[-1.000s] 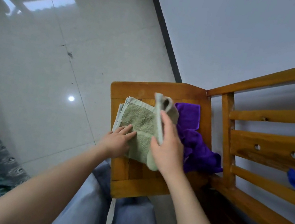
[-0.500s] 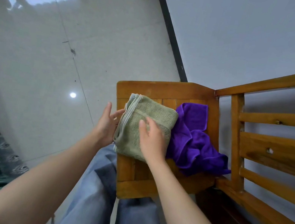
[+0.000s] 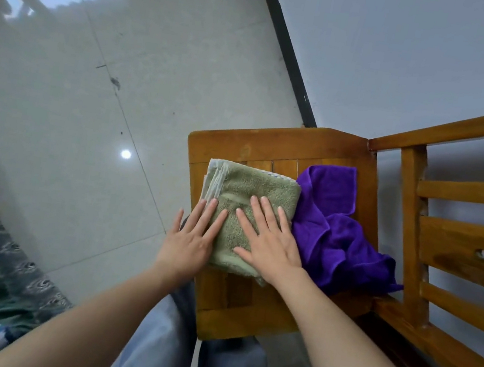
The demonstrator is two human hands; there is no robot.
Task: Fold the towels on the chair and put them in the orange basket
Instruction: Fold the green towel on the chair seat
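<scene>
Green towel pinned flat under outstretched left hand and right hand, likely setting creases; purple towel at 3 o'clock.

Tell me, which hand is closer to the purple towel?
Right. The right hand lies flat on the green towel, its outer edge right beside the purple towel; the left hand rests on the green towel's opposite edge, further off.

The green towel is looped terry cloth, matt and nubby, with a flat-woven pale band at its left edge. The purple towel on its right is finer, plush cloth with a soft sheen. The chair is varnished wood, smooth and lightly glossy. The floor is polished tile, reflecting lights. The wall looks matt.
</scene>
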